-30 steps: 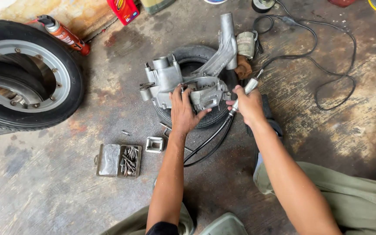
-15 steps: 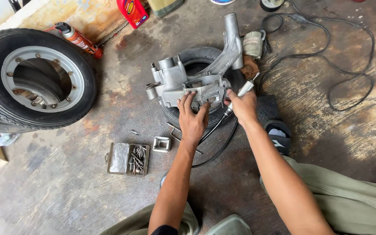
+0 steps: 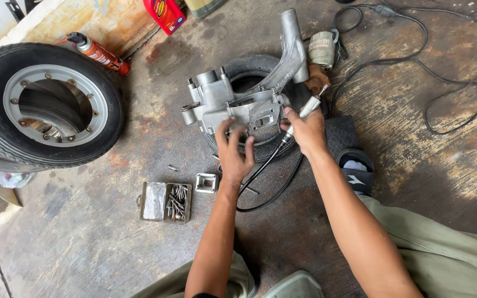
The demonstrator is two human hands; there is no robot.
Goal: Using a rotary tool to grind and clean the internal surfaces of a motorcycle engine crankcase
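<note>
i see my left hand [image 3: 234, 153] laid on the near edge of the aluminium engine casing [image 3: 238, 105], fingers spread and loosely curled over the metal rather than clamped round it. my right hand [image 3: 306, 131] is closed around a slim rotary tool handpiece [image 3: 305, 113], its silver tip aimed up and to the right, away from me, beside the casing's right side. a black flexible shaft [image 3: 266, 176] loops from the handpiece down toward me and curls on the concrete floor [image 3: 415, 165].

the casing sits on a small black tyre [image 3: 249, 72] lying flat, in the upper middle of the view. its long axis runs from the blocky left end, which points left, up to a tapering arm [image 3: 292, 47] that rises toward the far right.

to the left there is bare floor, then a larger tyre on a grey rim [image 3: 45, 105], well apart. near my left forearm lie a small square metal flange [image 3: 206, 182] and an open tin of bits [image 3: 165, 201]. a black sandal [image 3: 355, 168] sits just beside my right forearm. a black cable [image 3: 448, 72] loops over the floor on the far right, and an orange spray can [image 3: 97, 52] lies at the far left.
</note>
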